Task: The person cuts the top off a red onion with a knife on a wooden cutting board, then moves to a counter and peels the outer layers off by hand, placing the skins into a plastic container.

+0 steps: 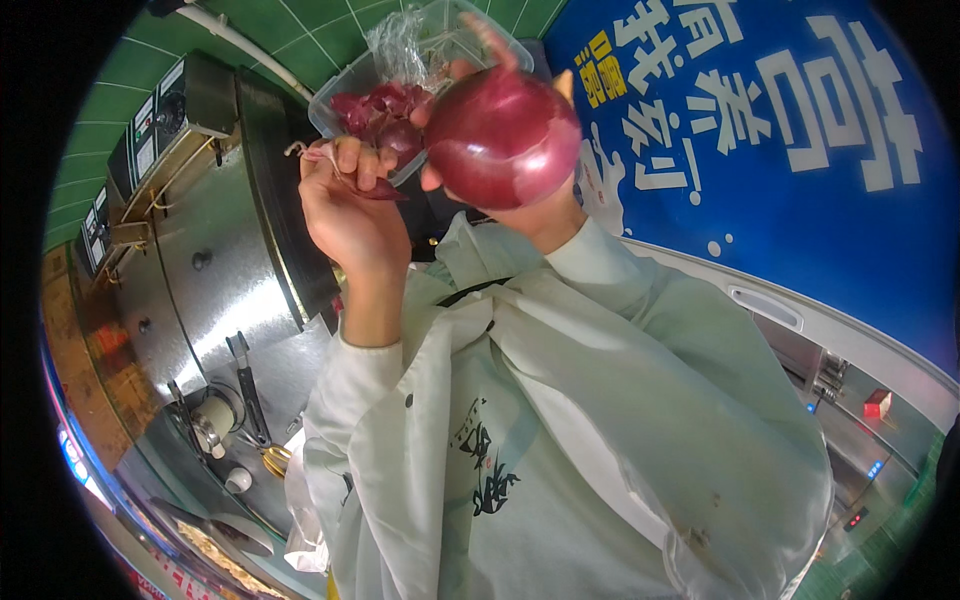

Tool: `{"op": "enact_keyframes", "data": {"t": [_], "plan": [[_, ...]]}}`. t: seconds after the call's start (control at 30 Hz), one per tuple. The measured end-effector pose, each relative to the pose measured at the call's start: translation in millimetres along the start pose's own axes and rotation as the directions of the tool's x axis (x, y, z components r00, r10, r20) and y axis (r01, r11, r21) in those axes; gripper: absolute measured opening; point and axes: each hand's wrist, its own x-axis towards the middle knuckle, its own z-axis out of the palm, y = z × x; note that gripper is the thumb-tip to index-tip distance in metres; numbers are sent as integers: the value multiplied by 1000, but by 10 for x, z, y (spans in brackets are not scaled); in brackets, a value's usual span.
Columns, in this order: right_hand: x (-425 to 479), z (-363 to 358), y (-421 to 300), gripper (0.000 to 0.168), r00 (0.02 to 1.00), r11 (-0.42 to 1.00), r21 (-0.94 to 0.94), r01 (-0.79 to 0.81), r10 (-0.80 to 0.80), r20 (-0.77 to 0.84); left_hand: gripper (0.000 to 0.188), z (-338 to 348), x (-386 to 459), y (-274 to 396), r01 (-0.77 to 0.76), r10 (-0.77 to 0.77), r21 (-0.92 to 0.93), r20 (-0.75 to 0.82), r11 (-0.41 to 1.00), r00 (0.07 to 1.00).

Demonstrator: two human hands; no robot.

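Note:
A large red onion (pixel 502 139) with glossy purple skin rests in my right hand (pixel 544 214), whose fingers wrap its left side and underside. Its dry pink neck points towards the top of the view. Close by on the left, my left hand (pixel 352 202) pinches a torn piece of onion skin (pixel 382 190) with a stringy dry end. Behind both hands stands a clear plastic container (pixel 322 109), partly hidden by the onion. In it lie purple onion skins (pixel 382 109) and a crumpled clear plastic bag (pixel 397 45).
Stainless-steel equipment (pixel 225 247) with control knobs stands on the left. Tongs (pixel 247 390), gold-handled scissors (pixel 276 459) and a small white cup (pixel 238 480) lie on the steel counter below it. At right is a blue panel (pixel 712 202) bearing writing, with a handle (pixel 765 307) below.

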Motion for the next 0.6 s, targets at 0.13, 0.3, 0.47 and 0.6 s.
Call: {"op": "enact_keyframes", "data": {"t": [0.13,0.3,0.47,0.6], "plan": [[10,89,-177,79,999,1000,5,8,-8,50,4,-182,135,-2,-37,45,107,-77,994,996],[-108,-5,-363,72,999,999,-9,-39,39,-11,4,-376,535,-355,-40,87,528,-66,848,994],[-366,-39,-336,85,924,972,34,-233,232,-304,37,-962,1073,-891,-45,126,815,-34,578,991],[-388,-7,-265,87,916,931,238,-276,330,-227,59,-1187,1183,-951,36,15,988,-38,148,999]]}}
